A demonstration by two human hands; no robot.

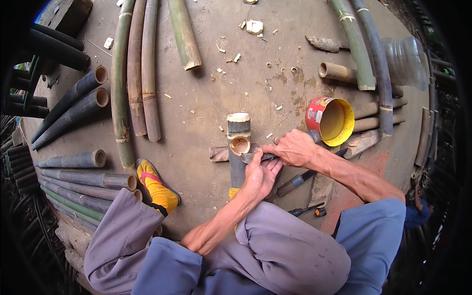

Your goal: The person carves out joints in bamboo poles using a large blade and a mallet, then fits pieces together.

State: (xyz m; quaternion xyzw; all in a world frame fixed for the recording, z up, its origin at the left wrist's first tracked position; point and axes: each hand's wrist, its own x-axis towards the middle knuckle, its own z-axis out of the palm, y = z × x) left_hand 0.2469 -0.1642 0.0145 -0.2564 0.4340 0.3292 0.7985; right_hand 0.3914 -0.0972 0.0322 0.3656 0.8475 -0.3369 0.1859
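Note:
My right hand is closed around the handle of a knife. The knife's dark blade points left, toward a dark bamboo tube between my legs. A round hole with a pale cut rim opens in the tube's upper side, just below its pale far end. My left hand is turned palm up beside the tube, with its thumb against the blade and its fingers near my right hand. Exactly where the blade's edge touches is partly hidden by the fingers. A wood block lies under the tube.
A red and yellow tin lies at right, near a dark-handled tool and a black-and-orange tool. Bamboo poles lie left; more tubes are stacked beside my sandalled foot. Pale chips dot the floor.

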